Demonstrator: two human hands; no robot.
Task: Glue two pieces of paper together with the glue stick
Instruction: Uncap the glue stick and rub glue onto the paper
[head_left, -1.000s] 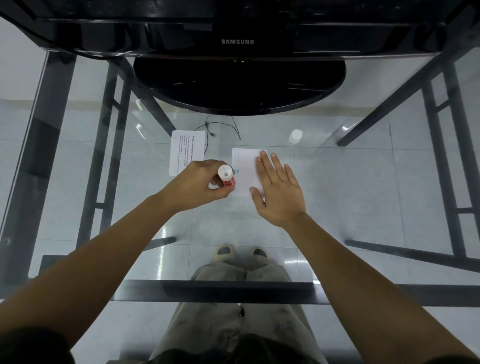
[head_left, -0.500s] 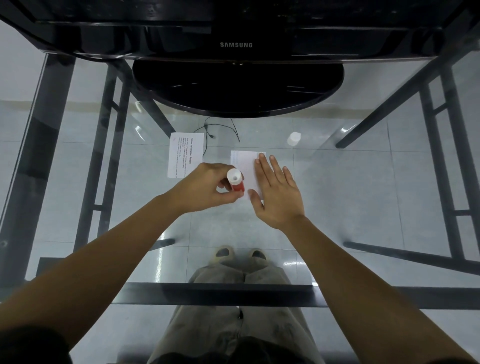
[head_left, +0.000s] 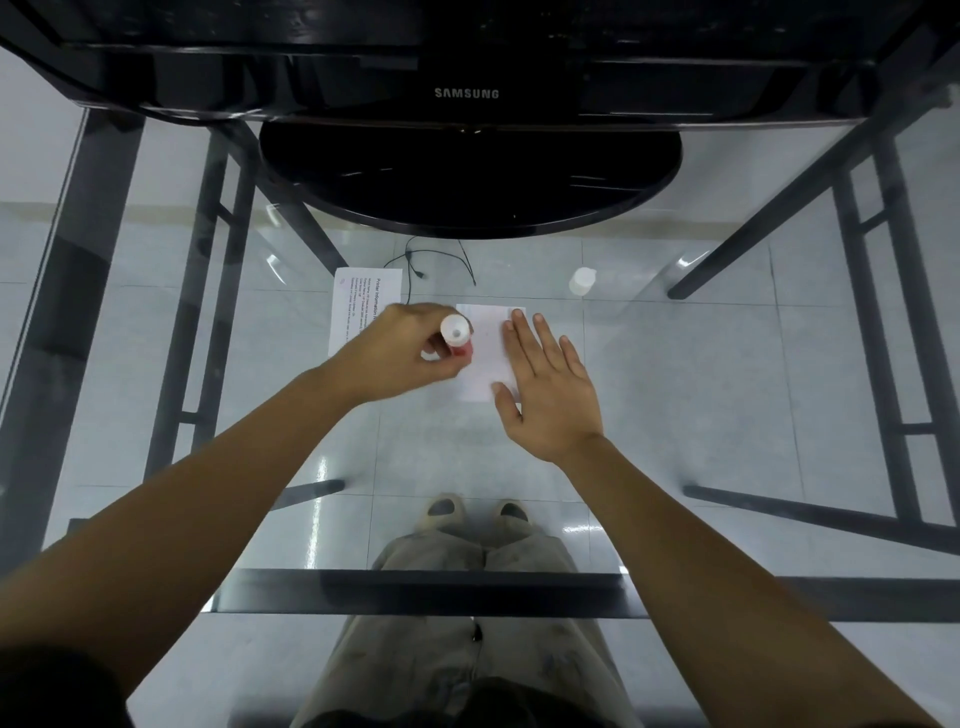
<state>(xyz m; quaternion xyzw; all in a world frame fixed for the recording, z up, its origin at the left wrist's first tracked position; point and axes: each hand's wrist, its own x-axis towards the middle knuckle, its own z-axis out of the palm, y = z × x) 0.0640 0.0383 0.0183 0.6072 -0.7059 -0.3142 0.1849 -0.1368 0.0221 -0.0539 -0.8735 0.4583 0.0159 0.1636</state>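
My left hand (head_left: 402, 351) grips a red glue stick (head_left: 457, 338) with a white end facing up, its lower end against the left edge of a small white paper (head_left: 485, 358) on the glass table. My right hand (head_left: 548, 387) lies flat with straight fingers on the right half of that paper, pressing it down. A second sheet with printed text (head_left: 358, 301) lies to the left, partly hidden under my left hand. The glue stick's white cap (head_left: 582, 281) stands apart at the right.
A black monitor's round base (head_left: 467, 176) stands at the back of the glass tabletop (head_left: 727, 415). A thin black cable (head_left: 431, 260) lies behind the papers. Dark table-frame bars and my legs show through the glass.
My left hand has slid the glue stick along the left part of the small paper, toward me and then back away. My right hand stays pressed on the paper.
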